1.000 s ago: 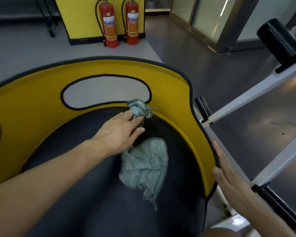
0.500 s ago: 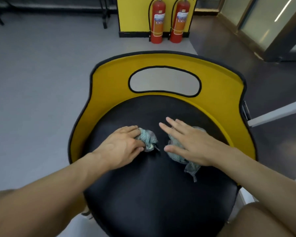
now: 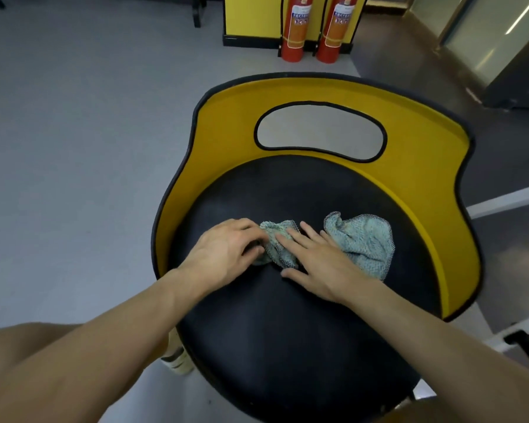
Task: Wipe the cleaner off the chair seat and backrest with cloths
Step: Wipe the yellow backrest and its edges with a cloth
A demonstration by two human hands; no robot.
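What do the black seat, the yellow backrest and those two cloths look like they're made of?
The black seat: likely padded vinyl or faux leather, matte, faintly grained. The yellow backrest: smooth plastic or vinyl, soft sheen, black piping. The bunched cloth and spread cloth: probably cotton-like towelling, nubby weave, dark stitched hems.

Both bare forearms reach forward and converge. The left hand (image 3: 226, 254) curls its fingers round a bunched cloth (image 3: 277, 245). The right hand (image 3: 321, 264) lies palm-down, fingers straight and spread, index fingertip touching that cloth.
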